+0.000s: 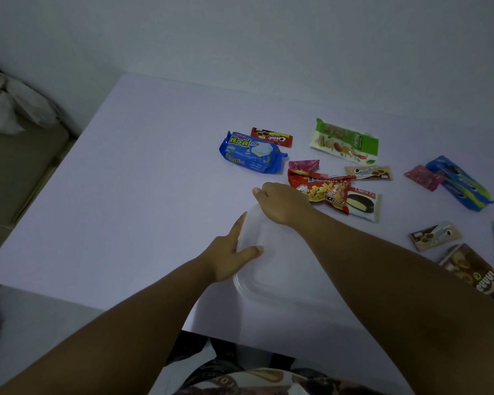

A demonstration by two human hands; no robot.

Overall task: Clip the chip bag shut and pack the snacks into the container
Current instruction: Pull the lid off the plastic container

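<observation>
From the head camera, a clear rectangular plastic container (271,269) with rounded corners lies on the pale lavender table (143,195), near the front edge and between the person's two forearms. The left hand (228,252) holds the container's left rim: the thumb lies over the top surface and the index finger stretches along the outside edge. The right hand (283,202) sits at the container's far end with knuckles up and fingers curled down over the rim; the grip itself is hidden beneath the hand, so whether it actually clasps the rim cannot be told.

Just beyond the right hand, nearly touching it, lies the crumpled red and yellow foil chip bag (322,191). Its right end overlaps a cream Choco Pie wrapper (364,203). Farther back are a blue wafer pack (250,152), a red cookie bar wrapper (271,136), a small pink wrapper (304,165), a beige cookie wrapper (368,173) and a green and white nut packet (344,141). Well to the right lie a long blue biscuit pack (459,182) and a brown snack bag (479,273).
</observation>
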